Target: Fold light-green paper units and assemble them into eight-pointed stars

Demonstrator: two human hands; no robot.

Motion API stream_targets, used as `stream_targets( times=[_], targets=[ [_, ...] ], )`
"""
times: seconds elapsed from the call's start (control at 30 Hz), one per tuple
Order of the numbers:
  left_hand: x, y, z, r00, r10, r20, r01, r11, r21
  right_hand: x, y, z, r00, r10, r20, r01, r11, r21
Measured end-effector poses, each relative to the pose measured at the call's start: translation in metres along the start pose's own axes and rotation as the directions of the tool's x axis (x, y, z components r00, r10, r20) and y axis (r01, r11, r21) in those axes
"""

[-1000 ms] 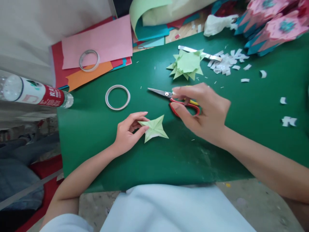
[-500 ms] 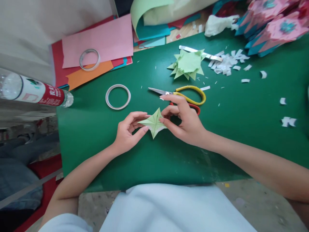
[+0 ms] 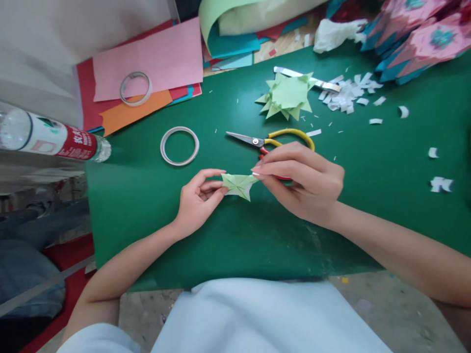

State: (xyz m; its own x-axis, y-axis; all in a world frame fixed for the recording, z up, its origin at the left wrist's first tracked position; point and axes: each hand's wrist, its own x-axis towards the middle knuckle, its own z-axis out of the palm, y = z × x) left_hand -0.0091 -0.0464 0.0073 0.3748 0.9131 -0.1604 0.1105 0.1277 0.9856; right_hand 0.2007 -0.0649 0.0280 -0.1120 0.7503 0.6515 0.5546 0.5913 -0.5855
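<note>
A small folded piece of light green paper (image 3: 238, 185) is held above the green table (image 3: 206, 255). My left hand (image 3: 200, 200) pinches its left side between thumb and fingers. At its upper right point, my right hand (image 3: 303, 181) has thumb and fingertips pressed together, with a small white bit showing at the tips. Scissors (image 3: 253, 140) with one yellow and one red handle lie just behind, the red handle partly covered by my right hand. A roll of tape (image 3: 179, 146) lies flat to the left of the scissors.
Behind the scissors lie a spiky green paper shape (image 3: 289, 95) and white paper scraps (image 3: 346, 95). Coloured sheets (image 3: 154, 59) carry another tape roll (image 3: 135, 88) at the back left. A bottle (image 3: 55, 136) lies left; pink and blue paper flowers (image 3: 429, 46) stand back right.
The green piece has turned and now shows its points at a different angle. My right hand has shifted right, its fingers drawn together at the piece's upper right point.
</note>
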Motion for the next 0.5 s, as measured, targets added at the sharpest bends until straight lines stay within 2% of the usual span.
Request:
stream_targets(
  times=[0.07, 0.17, 0.3, 0.37, 0.5],
  targets=[
    [0.001, -0.001, 0.003, 0.999, -0.01, -0.038, 0.008, 0.998, -0.058, 0.001, -0.004, -0.001, 0.999, -0.002, 0.033, 0.0, 0.999, 0.043],
    [0.001, -0.001, 0.005, 0.996, 0.016, -0.085, -0.026, 0.993, -0.113, 0.0, -0.011, 0.0, 0.994, 0.063, 0.086, -0.069, 0.995, 0.071],
    [0.001, -0.001, 0.007, 0.979, 0.137, -0.15, -0.141, 0.99, -0.021, -0.002, -0.017, 0.004, 0.973, 0.191, 0.132, -0.199, 0.978, 0.054],
    [0.0, 0.0, 0.007, 0.977, 0.172, -0.123, -0.165, 0.984, 0.063, -0.003, -0.019, 0.005, 0.949, 0.261, 0.176, -0.273, 0.961, 0.049],
    [-0.005, -0.003, 0.007, 0.987, 0.154, -0.049, -0.147, 0.981, 0.126, -0.005, -0.02, 0.008, 0.901, 0.377, 0.214, -0.398, 0.915, 0.065]
  ],
)
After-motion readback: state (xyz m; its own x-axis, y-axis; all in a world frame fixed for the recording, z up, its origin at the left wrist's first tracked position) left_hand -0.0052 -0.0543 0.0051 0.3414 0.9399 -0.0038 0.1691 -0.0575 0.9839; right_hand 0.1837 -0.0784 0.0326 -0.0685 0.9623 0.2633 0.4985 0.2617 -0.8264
